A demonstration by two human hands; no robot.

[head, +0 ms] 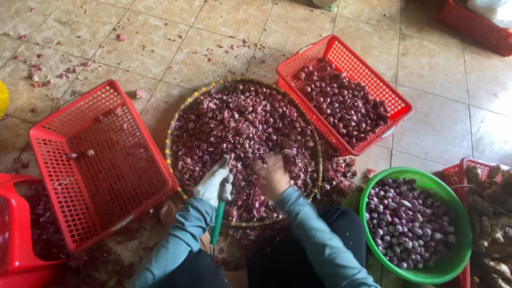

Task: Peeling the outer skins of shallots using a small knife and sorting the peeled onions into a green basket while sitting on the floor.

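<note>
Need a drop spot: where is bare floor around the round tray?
Bare tile lies right of the red basket of shallots, above the green bowl, and top-left beyond the near-empty red basket, with some scattered peel. Crowded around the round tray and both hands.

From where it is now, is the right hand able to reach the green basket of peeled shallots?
Probably yes. The right hand rests in the round tray, and the green basket sits beside the person's right knee; nothing stands between them.
</note>
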